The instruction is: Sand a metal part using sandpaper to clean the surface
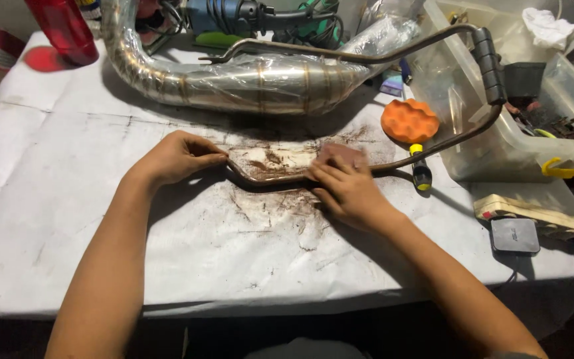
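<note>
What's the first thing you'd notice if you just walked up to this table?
Probably the big shiny exhaust pipe wrapped in clear plastic, lying across the back. In front of it, two hands work on a rusty bent metal rod: the left hand grips it, the right hand presses a brown sanding pad on it, amid rust dust.

a workshop: exhaust pipe, polishing pad, bin of tools.
</note>
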